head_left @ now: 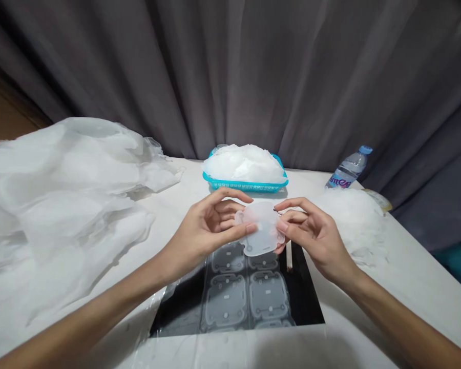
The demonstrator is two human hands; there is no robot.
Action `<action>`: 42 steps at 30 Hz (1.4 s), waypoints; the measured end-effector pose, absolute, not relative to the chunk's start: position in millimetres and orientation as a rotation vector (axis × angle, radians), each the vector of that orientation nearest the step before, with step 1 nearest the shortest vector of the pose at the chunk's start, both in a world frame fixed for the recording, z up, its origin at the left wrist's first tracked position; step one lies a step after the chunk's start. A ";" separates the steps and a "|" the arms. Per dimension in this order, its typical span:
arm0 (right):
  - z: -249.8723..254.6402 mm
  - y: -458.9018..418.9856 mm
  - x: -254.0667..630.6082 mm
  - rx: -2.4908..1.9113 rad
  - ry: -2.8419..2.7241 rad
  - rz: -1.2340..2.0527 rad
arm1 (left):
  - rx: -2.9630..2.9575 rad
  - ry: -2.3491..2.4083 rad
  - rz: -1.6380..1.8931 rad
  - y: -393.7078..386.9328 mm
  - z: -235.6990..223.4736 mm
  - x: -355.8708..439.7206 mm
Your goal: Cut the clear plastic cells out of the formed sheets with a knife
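Note:
A translucent, rounded-square plastic piece with notched edges [262, 237] is held up in front of me. My left hand [211, 220] has its thumb on the front of the piece near the left edge, with the other fingers curled behind. On the right edge, my right hand [311, 230] pinches it between thumb and fingers. Beneath both hands lies a black board [305, 302] bearing a clear plastic sheet [226, 300] with several similar rounded-square shapes. A narrow pale strip [289, 257] rests on the board, close under my right hand.
A blue basket [246, 185] heaped with white translucent pieces [246, 163] stands at the back. Large crumpled white sheets [69, 205] cover the table's left side. At right are a white fluffy pile [353, 220] and a tilted water bottle [349, 168]. A grey curtain [253, 66] hangs behind.

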State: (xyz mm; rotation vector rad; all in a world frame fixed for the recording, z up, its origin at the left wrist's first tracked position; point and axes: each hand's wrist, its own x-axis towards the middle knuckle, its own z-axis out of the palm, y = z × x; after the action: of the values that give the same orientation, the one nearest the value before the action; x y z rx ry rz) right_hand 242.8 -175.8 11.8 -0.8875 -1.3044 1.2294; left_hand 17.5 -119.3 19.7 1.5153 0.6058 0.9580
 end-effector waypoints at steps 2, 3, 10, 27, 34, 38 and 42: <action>11.4 -176.6 242.3 -0.878 -1.296 1.234 | 1.531 0.610 0.972 -119.1 20.3 17.3; 11.0 -176.9 241.9 -0.875 -1.291 1.241 | 1.535 0.613 0.978 -119.1 20.8 17.3; 9.9 -179.6 239.3 -0.881 -1.289 1.304 | 1.544 0.620 0.983 -119.3 24.8 17.7; 4.6 -187.7 235.9 -0.891 -1.351 1.451 | 1.601 0.601 1.027 -121.5 24.4 17.3; 3.2 -187.5 235.8 -0.900 -1.459 1.356 | 1.616 0.592 1.044 -122.3 24.9 16.1; 1.9 -186.7 234.4 -0.875 -1.513 1.292 | 1.648 0.598 1.047 -122.6 22.5 14.9; 0.7 -185.8 235.0 -0.851 -1.530 1.244 | 1.629 0.613 1.020 -122.8 22.1 15.1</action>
State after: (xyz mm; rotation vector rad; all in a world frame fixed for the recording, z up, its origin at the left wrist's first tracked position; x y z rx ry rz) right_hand 235.0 -185.8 0.7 -0.8511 -1.5300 1.2441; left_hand 15.1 -122.8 22.1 1.6289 0.6126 1.0201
